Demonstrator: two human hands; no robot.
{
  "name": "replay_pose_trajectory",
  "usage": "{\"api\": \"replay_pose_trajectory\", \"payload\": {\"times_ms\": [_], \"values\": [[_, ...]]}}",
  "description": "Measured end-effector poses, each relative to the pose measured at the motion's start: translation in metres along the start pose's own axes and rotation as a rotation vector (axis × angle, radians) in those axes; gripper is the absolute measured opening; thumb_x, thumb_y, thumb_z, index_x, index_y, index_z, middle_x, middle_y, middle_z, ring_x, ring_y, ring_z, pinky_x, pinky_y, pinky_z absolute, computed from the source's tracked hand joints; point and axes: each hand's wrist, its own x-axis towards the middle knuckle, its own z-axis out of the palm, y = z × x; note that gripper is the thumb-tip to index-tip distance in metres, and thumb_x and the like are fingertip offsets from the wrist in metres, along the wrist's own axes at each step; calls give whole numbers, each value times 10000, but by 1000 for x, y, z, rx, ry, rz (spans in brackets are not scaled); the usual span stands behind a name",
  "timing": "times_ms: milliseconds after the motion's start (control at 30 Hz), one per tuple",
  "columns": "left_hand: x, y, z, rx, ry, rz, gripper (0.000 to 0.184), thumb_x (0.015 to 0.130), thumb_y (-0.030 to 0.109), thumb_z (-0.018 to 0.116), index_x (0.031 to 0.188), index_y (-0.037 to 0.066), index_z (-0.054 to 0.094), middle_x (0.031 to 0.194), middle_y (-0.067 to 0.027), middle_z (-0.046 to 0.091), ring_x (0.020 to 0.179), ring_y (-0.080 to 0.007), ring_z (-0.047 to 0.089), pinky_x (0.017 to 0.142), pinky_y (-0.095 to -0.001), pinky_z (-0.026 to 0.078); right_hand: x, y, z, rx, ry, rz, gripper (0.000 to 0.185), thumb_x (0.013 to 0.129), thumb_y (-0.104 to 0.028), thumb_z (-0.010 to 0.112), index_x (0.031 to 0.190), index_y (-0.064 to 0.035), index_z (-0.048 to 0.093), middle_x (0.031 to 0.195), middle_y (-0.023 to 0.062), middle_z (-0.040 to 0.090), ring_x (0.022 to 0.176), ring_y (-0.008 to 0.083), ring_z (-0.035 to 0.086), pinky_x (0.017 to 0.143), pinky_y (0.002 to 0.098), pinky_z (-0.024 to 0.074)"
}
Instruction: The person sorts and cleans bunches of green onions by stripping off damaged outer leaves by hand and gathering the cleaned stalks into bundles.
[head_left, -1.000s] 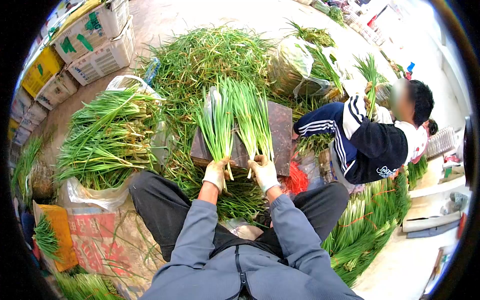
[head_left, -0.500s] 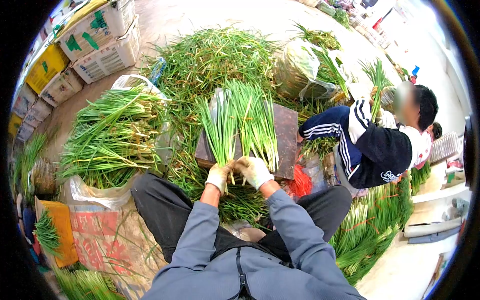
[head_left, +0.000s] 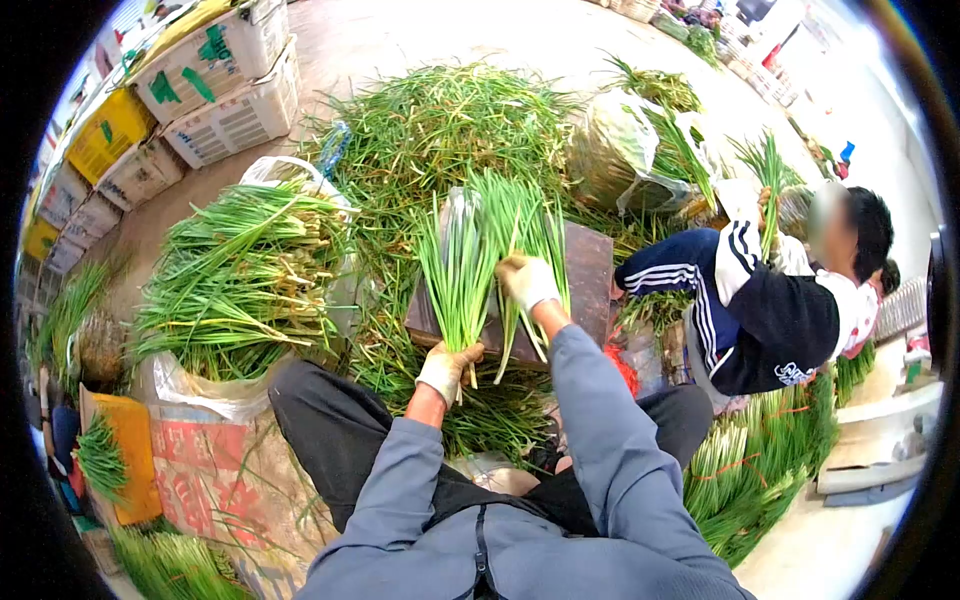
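My left hand (head_left: 450, 371), in a pale work glove with bare fingertips, is closed around the whitish stem ends of a bunch of garlic chives (head_left: 450, 285). The bunch's green leaves fan away from me over a dark board (head_left: 588, 270). My right hand (head_left: 528, 281), gloved too, is just right of the bunch, its fingers closed on a few chive stalks (head_left: 508, 335) whose pale ends hang toward me. More chives lie on the board beneath that hand, partly hidden by it.
A large heap of loose chives (head_left: 450, 125) lies beyond the board. To the left is a stacked pile of chives (head_left: 235, 280) on plastic. Crates (head_left: 235, 110) stand at the back left. A co-worker (head_left: 775, 310) sits at right, holding chives, near tied bundles (head_left: 750, 460).
My right hand has moved from beside my left hand, away from me and right, up onto the stalks. My left hand keeps its hold on the bunch. The whole view has shifted slightly.
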Motion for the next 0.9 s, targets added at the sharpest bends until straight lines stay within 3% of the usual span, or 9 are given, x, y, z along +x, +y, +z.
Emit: {"api": "replay_pose_trajectory", "payload": {"times_ms": [33,67,167,300,367,500,667,733,900], "values": [[1,-1,-1,-7,4,1,199,866,147,751,1023,59,667,768,-24,655,519,-107,489,468,-248,391,15,17,-5,152,62,142,201,919,-183,632,1061,-87,738,880,94,747,739,255,701,697,347,558],[2,-3,-2,-16,-2,10,199,861,137,754,1023,60,668,767,-23,652,518,-107,489,472,-246,393,12,-6,-36,625,88,334,136,922,-143,647,992,-56,725,755,68,695,575,146,620,528,286,501],[1,-4,-1,-54,8,10,192,852,81,746,1026,58,669,777,-18,647,527,-107,495,482,-247,403,16,-5,-86,920,276,201,141,951,-121,638,1004,-2,694,764,37,652,556,83,565,498,232,470],[10,-14,0,-145,-71,17,227,812,-39,712,1020,36,661,778,-15,642,548,-113,515,482,-254,402,-39,-36,-102,578,-55,174,211,905,-138,669,1084,-33,706,831,79,712,623,125,634,594,279,530],[9,-17,2,-160,-71,38,254,810,-55,697,1045,34,659,839,-30,660,598,-128,552,494,-262,427,-69,-30,-65,93,-139,-69,302,869,-243,706,1080,-26,706,904,125,737,717,198,694,701,323,561],[-6,-8,10,-95,-98,73,426,774,-100,648,1176,42,638,858,-14,661,629,-131,570,535,-282,465,-111,-42,12,-55,-212,46,351,851,-322,708,1080,-56,694,955,148,732,885,293,707,824,359,547],[-12,-15,6,-157,-93,122,301,861,85,735,1148,57,652,906,-10,669,696,-126,591,558,-277,474,-113,-29,24,66,-166,169,318,827,-312,677,905,-6,709,816,188,703,753,282,698,720,378,540],[-9,-17,7,-294,-117,14,221,921,276,717,1033,97,654,736,15,598,569,-114,509,494,-288,422,-116,-24,17,234,-197,235,323,855,-239,667,1036,28,681,856,153,718,726,222,698,662,332,559],[3,-9,14,-327,66,-127,198,909,245,733,929,105,594,625,4,524,477,-135,451,437,-312,384,-138,-27,13,517,-333,385,377,879,-191,686,1142,75,632,881,122,715,693,165,692,593,284,575]]}}
